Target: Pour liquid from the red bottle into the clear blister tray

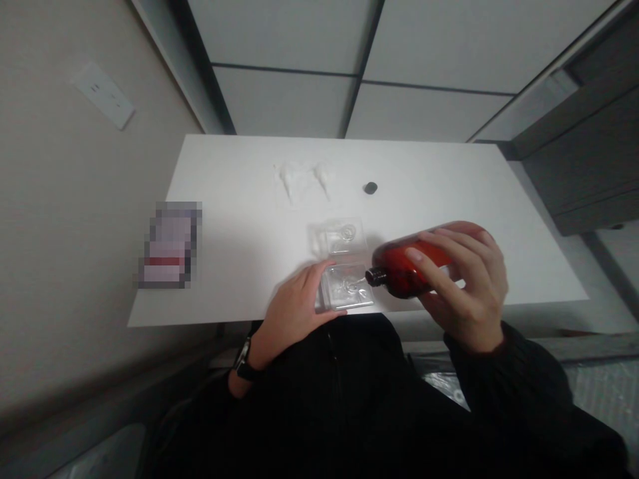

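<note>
My right hand [464,279] is wrapped round a reddish-brown see-through bottle [417,259]. The bottle is tipped on its side, its uncapped dark neck pointing left over the edge of a clear plastic box [357,296]. A faint clear streak shows between neck and box; whether it is liquid I cannot tell. My left hand [302,296] grips that box from its left side, thumb at the near edge and fingers at the far edge. Just beyond stands a second clear plastic box [345,245] with a ring shape in it, touched by neither hand.
A small black cap [371,187] lies farther back on the white table [239,233]. Two white nozzle-like pieces [286,179] lie to its left, seemingly in clear wrapping. A blurred-out flat object [167,246] is at the table's left edge. White panels [284,100] rise behind.
</note>
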`<state>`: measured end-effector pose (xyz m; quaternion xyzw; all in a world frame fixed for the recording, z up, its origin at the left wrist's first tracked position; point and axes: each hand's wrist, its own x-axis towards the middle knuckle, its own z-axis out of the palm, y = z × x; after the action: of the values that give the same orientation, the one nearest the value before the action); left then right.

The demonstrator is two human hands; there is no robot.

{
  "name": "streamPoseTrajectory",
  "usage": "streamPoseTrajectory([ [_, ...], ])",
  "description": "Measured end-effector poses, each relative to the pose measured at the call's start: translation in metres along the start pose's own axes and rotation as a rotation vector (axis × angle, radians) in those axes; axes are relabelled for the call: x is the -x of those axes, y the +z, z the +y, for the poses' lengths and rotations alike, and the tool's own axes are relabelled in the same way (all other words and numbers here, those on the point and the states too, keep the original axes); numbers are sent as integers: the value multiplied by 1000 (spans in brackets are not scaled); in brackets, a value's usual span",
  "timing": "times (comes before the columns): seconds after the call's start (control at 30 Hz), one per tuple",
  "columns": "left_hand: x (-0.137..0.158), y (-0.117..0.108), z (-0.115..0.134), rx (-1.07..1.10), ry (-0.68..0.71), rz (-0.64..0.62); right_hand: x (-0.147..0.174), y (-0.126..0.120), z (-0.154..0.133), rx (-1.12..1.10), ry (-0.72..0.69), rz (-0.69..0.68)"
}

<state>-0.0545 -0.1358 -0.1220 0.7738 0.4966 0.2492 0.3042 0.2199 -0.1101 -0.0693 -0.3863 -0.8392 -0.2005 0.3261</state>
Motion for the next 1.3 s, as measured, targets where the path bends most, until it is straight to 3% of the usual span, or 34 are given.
streamPoseTrajectory([
  [1.3, 1, 8, -2, -65, 28, 12, -4, 0, 12, 5, -139, 133],
])
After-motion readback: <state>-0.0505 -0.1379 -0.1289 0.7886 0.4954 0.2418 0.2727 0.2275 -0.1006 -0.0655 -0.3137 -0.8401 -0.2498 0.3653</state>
